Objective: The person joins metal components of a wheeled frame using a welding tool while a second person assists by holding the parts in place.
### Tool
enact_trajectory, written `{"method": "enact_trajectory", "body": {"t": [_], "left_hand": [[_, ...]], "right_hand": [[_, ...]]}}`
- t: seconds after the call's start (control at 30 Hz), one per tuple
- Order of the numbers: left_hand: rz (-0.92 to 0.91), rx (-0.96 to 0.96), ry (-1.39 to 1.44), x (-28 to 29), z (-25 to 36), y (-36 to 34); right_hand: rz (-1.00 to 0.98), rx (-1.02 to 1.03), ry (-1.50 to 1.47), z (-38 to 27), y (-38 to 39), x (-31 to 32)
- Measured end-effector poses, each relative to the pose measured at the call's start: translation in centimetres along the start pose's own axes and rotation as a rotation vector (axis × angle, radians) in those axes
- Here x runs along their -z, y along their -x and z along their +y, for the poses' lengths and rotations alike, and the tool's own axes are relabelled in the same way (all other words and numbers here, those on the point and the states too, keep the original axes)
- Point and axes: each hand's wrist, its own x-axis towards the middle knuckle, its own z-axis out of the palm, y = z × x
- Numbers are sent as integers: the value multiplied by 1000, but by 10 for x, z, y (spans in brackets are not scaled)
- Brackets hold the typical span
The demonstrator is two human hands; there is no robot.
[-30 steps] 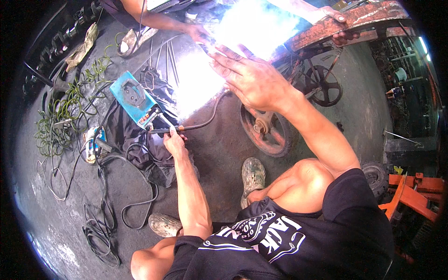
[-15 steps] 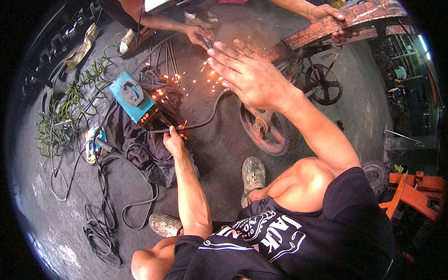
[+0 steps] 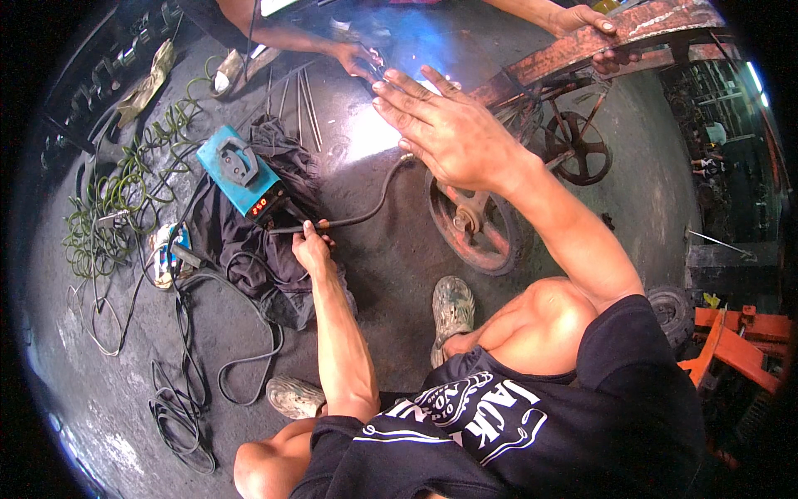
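Note:
My left hand [image 3: 312, 249] grips a thick black cable [image 3: 356, 221] at the front of a teal welding machine [image 3: 237, 179], which sits on dark crumpled cloth [image 3: 220, 249]. My right hand [image 3: 440, 129] is raised with fingers stretched out, back upward, beside a bright glow and blue smoke. Just beyond it, a co-worker's hand [image 3: 353, 58] holds a small tool that I cannot make out clearly; their other hand [image 3: 600, 37] grips a rusty red steel beam [image 3: 648, 29]. Under the beam are a red spoked wheel [image 3: 470, 220] and a smaller dark wheel [image 3: 578, 148].
Coiled green hose [image 3: 108, 233] and tangled black cables [image 3: 179, 416] lie on the left. Several thin rods [image 3: 307, 112] lie on the concrete floor [image 3: 366, 324]. An orange metal frame [image 3: 740, 349] and a tyre [image 3: 669, 316] stand at the right edge.
The strong white flare of a second ago gave way to orange sparks, then to a smaller glow with blue smoke now. My hands have barely moved.

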Motion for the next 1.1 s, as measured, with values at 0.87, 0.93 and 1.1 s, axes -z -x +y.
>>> {"method": "enact_trajectory", "body": {"t": [0.87,0.93,1.1], "left_hand": [[-43,-14,-10,-5,-6,-5],[-2,-25,-32,-6,-5,-4],[7,14,-11,-11,2,0]], "right_hand": [[20,8,-28,0,1,-2],[47,37,-24,2,2,0],[77,-38,14,17,5,2]]}}
